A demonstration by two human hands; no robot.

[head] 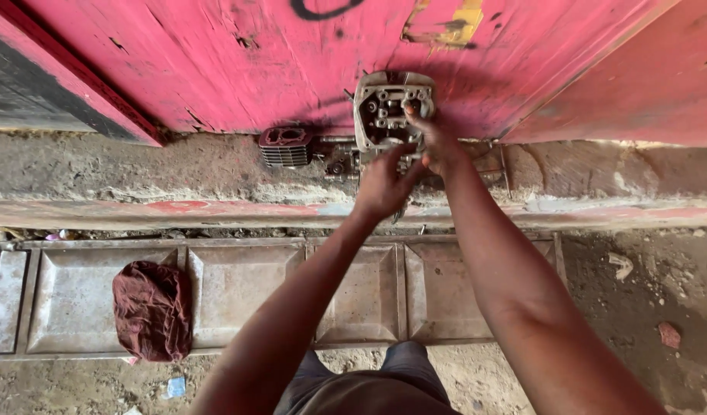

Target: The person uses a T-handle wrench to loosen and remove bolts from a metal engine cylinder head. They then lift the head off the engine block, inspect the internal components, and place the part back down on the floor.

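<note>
A grey metal engine cylinder head (384, 107) leans upright against a worn pink-red metal door (238, 61), standing on a concrete step (138, 165). My right hand (434, 138) grips its lower right side, a finger reaching into its open face. My left hand (383, 184) is just below it, fingers closed near the part's bottom edge; what they hold is hidden. A smaller finned engine cylinder (286, 147) with a reddish top lies to the left of the head. Small metal parts (338, 163) lie between them.
A dark red rag (152, 309) lies on a panelled grey metal sheet (238, 292) flat on the ground in front of the step. Dirt ground with scraps of paper (622, 265) and a stone (668, 334) spreads to the right. My knees are at the bottom.
</note>
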